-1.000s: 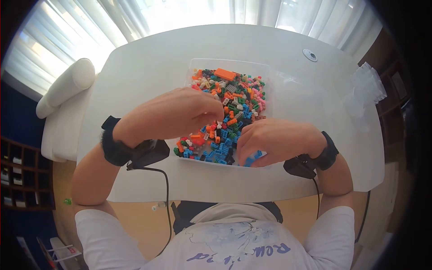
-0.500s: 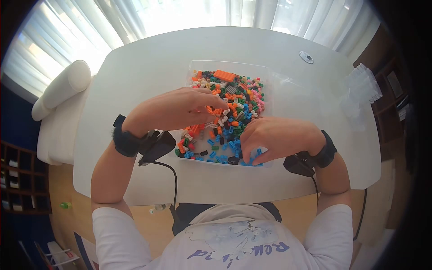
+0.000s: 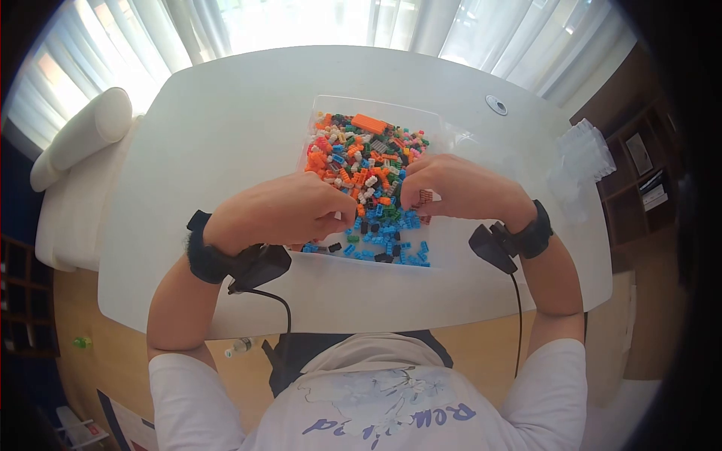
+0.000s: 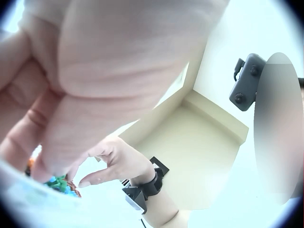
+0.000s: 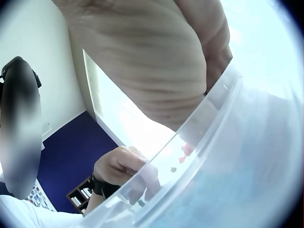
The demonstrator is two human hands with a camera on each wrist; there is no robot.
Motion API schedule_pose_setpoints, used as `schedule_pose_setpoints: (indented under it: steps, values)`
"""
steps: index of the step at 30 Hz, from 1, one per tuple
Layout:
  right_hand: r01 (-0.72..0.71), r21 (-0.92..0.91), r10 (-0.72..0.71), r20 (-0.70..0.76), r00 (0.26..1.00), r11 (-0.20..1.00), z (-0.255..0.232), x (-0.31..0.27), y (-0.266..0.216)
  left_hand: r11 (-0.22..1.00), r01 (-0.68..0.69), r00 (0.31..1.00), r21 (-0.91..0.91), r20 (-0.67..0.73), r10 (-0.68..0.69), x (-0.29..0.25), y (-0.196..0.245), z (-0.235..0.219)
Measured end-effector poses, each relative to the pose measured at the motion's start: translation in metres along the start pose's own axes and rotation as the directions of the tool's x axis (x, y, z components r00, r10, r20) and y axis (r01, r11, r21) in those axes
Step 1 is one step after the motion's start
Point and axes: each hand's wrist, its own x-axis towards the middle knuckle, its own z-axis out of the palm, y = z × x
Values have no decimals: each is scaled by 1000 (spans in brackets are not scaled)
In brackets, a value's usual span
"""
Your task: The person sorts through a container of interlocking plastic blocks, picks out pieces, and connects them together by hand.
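A clear plastic tub (image 3: 440, 254) on the table holds many small toy building bricks (image 3: 370, 177) in orange, blue, green, white, pink and black. My left hand (image 3: 289, 214) reaches over the tub's left side, its bent fingers down at the bricks near the middle. Whether it pinches one I cannot tell. Over the right side, my right hand (image 3: 462, 188) has its fingertips at the heap, with brown bricks (image 3: 426, 197) beside its thumb. The left wrist view shows a gap between that thumb and the fingers. Loose blue bricks (image 3: 365, 255) lie along the tub's near edge.
A larger orange block (image 3: 369, 124) lies atop the bricks at the far end. Crumpled clear plastic bags (image 3: 587, 154) sit at the table's right edge. A round cable port (image 3: 496, 105) is set in the white table (image 3: 226, 105). A white chair (image 3: 83, 173) stands at left.
My right hand has moved from the tub's near right corner farther back along its right side. My left hand has come nearer to me. Orange and red bricks now show heaped at the far left.
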Motion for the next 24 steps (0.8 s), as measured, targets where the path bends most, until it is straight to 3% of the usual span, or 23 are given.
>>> schedule_pose_setpoints:
  steps: [1, 2, 3, 4, 6, 9, 11, 14, 16, 19, 24]
  values:
    - [-3, -11, 3, 5, 1000, 1000, 0, -1, 0, 998, -20, 999, 57, -35, 22, 0, -1, 2]
    - [54, -135, -58, -25, 998, 989, 0, -3, -1, 998, -22, 999, 53, -46, 25, 1, -6, 6]
    - [111, -256, -127, -46, 991, 960, -3, -6, -2, 986, -135, 982, 101, -122, 147, 3, -9, 11]
    - [116, -263, -131, -41, 990, 958, -3, -7, -7, 957, -240, 944, 161, -190, 268, 3, -12, 15]
    - [33, -381, -28, 19, 999, 924, -3, -9, -17, 957, -225, 944, 185, -201, 261, 3, -12, 20]
    - [85, -472, -83, 25, 996, 877, 4, -6, -14, 958, -196, 939, 210, -239, 245, -1, -4, 28]
    - [78, -469, -79, 16, 997, 880, 7, -5, -14, 961, -179, 931, 209, -281, 235, -5, 4, 30]
    - [53, -482, -61, -1, 998, 874, 8, -5, -18, 978, -200, 943, 66, -258, 211, -9, 9, 35]
    - [36, -499, -48, -10, 999, 866, 8, -5, -18, 924, -302, 875, 236, -316, 367, -6, 4, 46]
    - [52, -471, -67, -15, 998, 881, 10, -6, -16, 901, -188, 891, 390, -319, 324, -3, 9, 53]
    - [21, -467, -17, 13, 1000, 884, 7, -6, -16, 899, -183, 861, 397, -377, 341, -2, 14, 60]
